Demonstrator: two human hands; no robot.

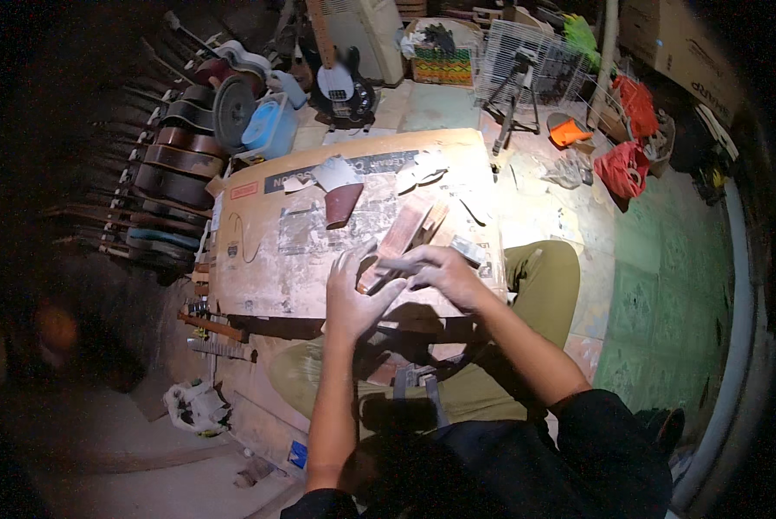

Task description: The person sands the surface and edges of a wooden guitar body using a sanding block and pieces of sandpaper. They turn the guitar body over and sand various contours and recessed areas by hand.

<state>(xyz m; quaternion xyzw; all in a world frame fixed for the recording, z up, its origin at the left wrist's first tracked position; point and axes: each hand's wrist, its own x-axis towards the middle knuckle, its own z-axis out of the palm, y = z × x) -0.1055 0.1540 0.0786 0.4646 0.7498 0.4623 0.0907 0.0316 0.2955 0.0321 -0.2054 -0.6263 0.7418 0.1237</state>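
A reddish-brown wooden block (403,230), long and narrow, lies tilted over the cardboard-covered work surface (258,294). Its near end is between my hands. My left hand (351,290) curls round the near left side of that end. From the right, my right hand (444,272) reaches across the same end, fingers bent onto the wood; its fingertips are partly hidden. Both hands are pale with dust. Left of the block lies a dark red piece of sandpaper (342,206) beside a grey sheet (337,172). Right of it sit a light wooden strip (436,218) and a small grey block (467,249).
Torn pale paper (423,169) lies toward the far edge. Several guitars (176,164) are racked on the left, and a black electric guitar (343,91) stands beyond. A small tripod (516,95), wire cage (535,60) and red bags (623,169) are at the right.
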